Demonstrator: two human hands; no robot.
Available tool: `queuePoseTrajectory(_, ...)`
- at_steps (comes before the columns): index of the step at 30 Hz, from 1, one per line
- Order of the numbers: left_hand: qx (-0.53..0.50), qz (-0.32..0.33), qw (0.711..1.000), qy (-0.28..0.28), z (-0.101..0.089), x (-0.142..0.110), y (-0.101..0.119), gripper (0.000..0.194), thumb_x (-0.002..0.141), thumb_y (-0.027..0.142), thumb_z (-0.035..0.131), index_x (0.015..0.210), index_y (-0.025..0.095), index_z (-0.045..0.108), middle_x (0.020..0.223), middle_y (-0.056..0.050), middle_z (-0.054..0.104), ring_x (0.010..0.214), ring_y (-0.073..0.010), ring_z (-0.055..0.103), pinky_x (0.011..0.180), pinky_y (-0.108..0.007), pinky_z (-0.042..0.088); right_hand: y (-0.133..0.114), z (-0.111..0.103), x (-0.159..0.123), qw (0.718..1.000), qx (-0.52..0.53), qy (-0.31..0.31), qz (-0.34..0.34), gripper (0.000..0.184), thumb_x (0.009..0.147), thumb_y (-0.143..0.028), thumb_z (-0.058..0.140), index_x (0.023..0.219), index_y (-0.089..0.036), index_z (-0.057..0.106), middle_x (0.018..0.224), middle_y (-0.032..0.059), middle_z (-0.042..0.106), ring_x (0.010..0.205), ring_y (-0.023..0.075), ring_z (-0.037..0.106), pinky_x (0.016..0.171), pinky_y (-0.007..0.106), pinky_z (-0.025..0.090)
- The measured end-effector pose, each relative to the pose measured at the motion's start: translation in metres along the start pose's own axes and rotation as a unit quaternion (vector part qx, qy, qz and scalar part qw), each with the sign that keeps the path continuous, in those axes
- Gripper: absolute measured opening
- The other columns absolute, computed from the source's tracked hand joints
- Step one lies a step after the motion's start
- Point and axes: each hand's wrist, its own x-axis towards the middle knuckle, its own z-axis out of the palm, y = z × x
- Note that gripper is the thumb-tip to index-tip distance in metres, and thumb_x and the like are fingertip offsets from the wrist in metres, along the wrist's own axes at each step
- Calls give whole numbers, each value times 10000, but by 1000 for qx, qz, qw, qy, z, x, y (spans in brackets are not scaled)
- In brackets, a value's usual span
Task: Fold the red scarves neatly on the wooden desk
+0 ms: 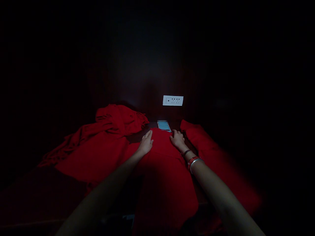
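A large red cloth (pixel 162 170) lies spread over a dark surface in a very dim room. My left hand (pixel 146 142) rests flat on its far part, fingers stretched forward, with a ring on one finger. My right hand (pixel 177 139) presses on the far edge of the same cloth, fingers bent down onto it; bangles and a dark band sit at the wrist. Both arms reach forward from the bottom of the view.
A white socket plate (pixel 173 100) is on the dark wall behind. A small light-blue flat object (pixel 163 125) lies just beyond the cloth. Bunched red cloth with a fringe (pixel 115 119) lies at the left, more red cloth (pixel 211 150) at the right.
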Motion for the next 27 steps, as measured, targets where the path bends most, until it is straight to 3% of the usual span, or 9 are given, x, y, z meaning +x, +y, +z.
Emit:
queuePoseTrajectory(5, 72, -90, 993, -2, -15, -12, 3, 432, 816, 218, 291, 1232, 99, 295, 1275, -141, 303, 1160, -203, 284, 917, -339, 289, -20, -18, -28, 982, -40, -4, -184, 476, 787, -383, 343, 1220, -188, 307, 1222, 108, 349, 1111, 219, 298, 863, 362, 294)
queuePoseTrajectory(7, 112, -103, 987, -43, -23, -26, -1, 450, 825, 299, 276, 1235, 115, 299, 1293, -145, 270, 1174, -246, 250, 909, -387, 282, -21, -19, -42, 963, -48, -72, -255, 540, 782, -491, 292, 1249, -220, 263, 1281, 87, 284, 1164, 225, 224, 903, 393, 237)
queuePoseTrajectory(9, 145, -74, 983, -86, -31, -42, -7, 478, 819, 366, 274, 1229, 126, 319, 1314, -138, 229, 1187, -260, 211, 926, -396, 246, -18, -15, -54, 945, -63, -148, -283, 588, 767, -570, 209, 1266, -258, 228, 1323, 65, 222, 1195, 243, 164, 923, 433, 180)
queuePoseTrajectory(11, 163, -33, 980, -114, -37, -56, -13, 476, 818, 384, 258, 1221, 145, 341, 1327, -117, 204, 1194, -244, 199, 943, -379, 217, -14, -11, -63, 938, -75, -191, -280, 606, 761, -594, 139, 1272, -276, 211, 1342, 51, 180, 1210, 254, 124, 937, 444, 138)
queuePoseTrajectory(14, 177, -8, 974, -138, -45, -65, -16, 470, 824, 368, 233, 1231, 154, 328, 1329, -102, 202, 1196, -229, 199, 950, -371, 200, -10, -7, -65, 940, -78, -198, -266, 612, 759, -598, 109, 1277, -283, 193, 1351, 40, 153, 1217, 259, 98, 948, 440, 109)
queuePoseTrajectory(19, 172, -39, 966, -191, -53, -43, -6, 477, 818, 354, 229, 1200, 105, 371, 1306, -138, 248, 1188, -236, 219, 930, -361, 234, -9, -6, -60, 942, -54, -186, -275, 594, 769, -580, 149, 1265, -268, 241, 1341, 48, 187, 1214, 248, 125, 951, 429, 120)
queuePoseTrajectory(21, 158, -42, 973, -163, -51, -32, 2, 497, 823, 371, 200, 1184, 83, 385, 1288, -145, 285, 1181, -218, 241, 929, -332, 242, -8, -8, -58, 940, -39, -177, -289, 573, 783, -550, 184, 1255, -240, 278, 1327, 62, 227, 1208, 230, 157, 954, 408, 137)
queuePoseTrajectory(24, 136, -38, 984, -105, -40, -29, 12, 567, 812, 440, 203, 1248, 83, 268, 1309, -131, 243, 1195, -211, 205, 938, -332, 223, -6, -13, -58, 945, -27, -160, -284, 541, 796, -499, 238, 1244, -201, 303, 1301, 84, 279, 1193, 212, 204, 951, 389, 162)
queuePoseTrajectory(27, 129, -35, 979, -153, -29, -36, 16, 571, 798, 468, 226, 1275, 155, 211, 1328, -91, 208, 1207, -229, 161, 946, -389, 183, -1, -22, -58, 964, -35, -128, -229, 533, 782, -459, 324, 1237, -182, 309, 1283, 113, 297, 1175, 222, 241, 932, 383, 204)
